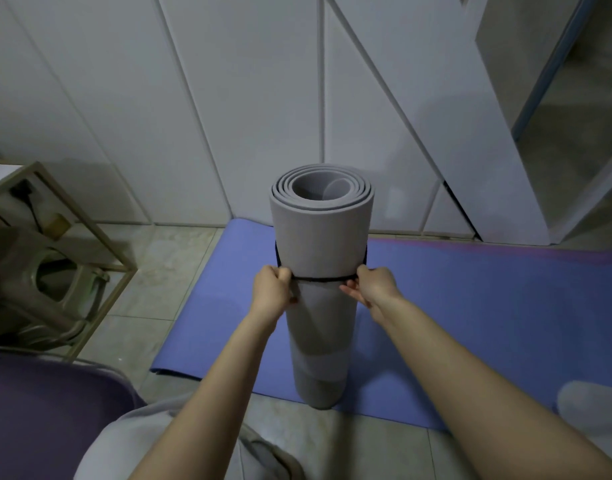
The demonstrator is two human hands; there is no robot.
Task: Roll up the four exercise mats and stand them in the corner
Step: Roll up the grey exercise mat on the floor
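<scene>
While the blue mat (471,306) lies flat on the floor (166,271), grey rolled mat (320,244) upright on its near edge, my left hand (271,289) and right hand (374,287) each pinching the black strap (318,280) pulled around the roll

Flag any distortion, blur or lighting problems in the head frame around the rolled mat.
Head view: wide-angle lens splays the white wall panels outward; light dim and flat, with a soft shadow right of the rolled grey foam mat; thin black strap, left hand and right hand in focus.
</scene>
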